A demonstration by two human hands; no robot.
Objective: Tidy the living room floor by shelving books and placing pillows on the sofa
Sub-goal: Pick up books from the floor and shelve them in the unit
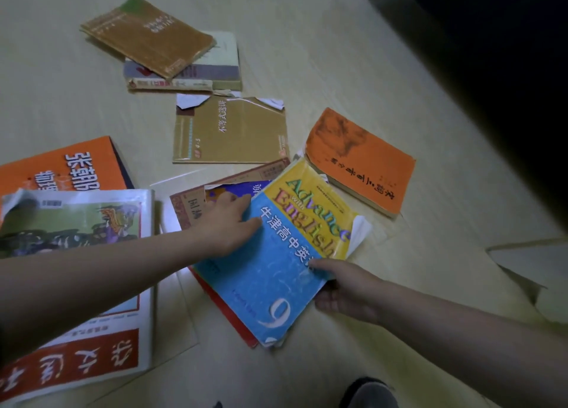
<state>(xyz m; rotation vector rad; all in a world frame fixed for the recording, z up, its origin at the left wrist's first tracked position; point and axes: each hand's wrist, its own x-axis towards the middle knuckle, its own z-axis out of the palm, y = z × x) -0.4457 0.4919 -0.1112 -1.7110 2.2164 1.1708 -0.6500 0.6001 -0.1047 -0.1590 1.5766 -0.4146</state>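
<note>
Right hand (pixel 344 287) clamped on the near right edge of the blue-and-yellow English textbook (pixel 276 253), thumb on the cover, fingers under. Book tilted, its near corner over a red-edged book (pixel 227 312) beneath. Left hand (pixel 229 223) spread flat, fingers apart, pressing the textbook's left edge where it overlaps a maroon book (pixel 187 206); not gripping anything.

Near left on the floor (pixel 322 53): a large white-bordered book (pixel 92 253) lying partly over an orange book (pixel 61 167).

Right of the textbook: an orange paperback (pixel 359 161), flat, just beside it.

Farther: a tan workbook (pixel 230 130) with torn top corners. Beyond that, a brown book (pixel 144 35) lying askew on a small stack (pixel 184 75).

No pillows, shelf or sofa in view.

Step, as I judge it: gathering books, early; most lie scattered. Next move likely calls for lifting the textbook clear or squaring it onto the ones beneath, supporting the curled far corner so pages don't fold, then collecting neighbours into one carryable pile.
</note>
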